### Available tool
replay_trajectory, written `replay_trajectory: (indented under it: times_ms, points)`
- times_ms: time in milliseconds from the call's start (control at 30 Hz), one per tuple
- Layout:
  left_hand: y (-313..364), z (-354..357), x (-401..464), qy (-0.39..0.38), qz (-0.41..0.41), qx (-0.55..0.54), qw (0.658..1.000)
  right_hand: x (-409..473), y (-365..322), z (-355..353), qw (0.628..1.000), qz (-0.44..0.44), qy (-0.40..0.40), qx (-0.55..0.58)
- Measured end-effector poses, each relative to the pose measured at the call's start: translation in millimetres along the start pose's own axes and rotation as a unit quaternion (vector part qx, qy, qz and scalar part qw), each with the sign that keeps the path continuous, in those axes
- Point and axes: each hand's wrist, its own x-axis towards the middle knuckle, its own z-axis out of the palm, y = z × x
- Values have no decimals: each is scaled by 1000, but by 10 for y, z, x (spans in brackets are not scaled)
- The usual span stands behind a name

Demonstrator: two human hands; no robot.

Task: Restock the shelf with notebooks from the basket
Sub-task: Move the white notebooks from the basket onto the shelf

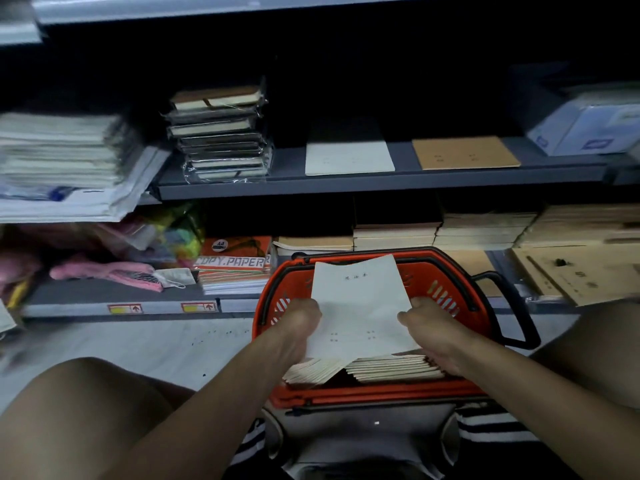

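A red plastic basket [446,282] with black handles stands on the floor between my knees. Inside it lies a stack of thin pale notebooks [388,368]. A white notebook [360,299] with small dark print is lifted, tilted up over the basket. My left hand [301,320] grips its left edge and my right hand [429,323] grips its right edge. On the grey middle shelf [284,183] lie a white notebook [348,157] and a brown notebook [464,152], side by side and flat.
A wrapped stack of bound notebooks [221,133] stands on the middle shelf's left. Paper piles [62,161] fill the far left. The lower shelf holds copy paper [235,261], pink items [107,271] and brown notebook stacks [485,230]. Blue-white packs [588,129] sit at far right.
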Motion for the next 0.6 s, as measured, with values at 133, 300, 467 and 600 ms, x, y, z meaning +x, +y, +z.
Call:
replay_trajectory:
  times_ms: [133,300,467,600]
  points:
    - [150,-72,-345,3,12,-112,994,-204,-150,-134,997,-62,-3,35]
    - [347,-212,-672,-84,79,-236,965,-359,-338,-293,986,-131,19,99]
    - [525,-300,-766,-53,186,-202,960,-371,-554,-426,973,-177,40,143]
    - [833,-341,-777,3,254,-151,955,-271,-777,-510,969,-196,42,143]
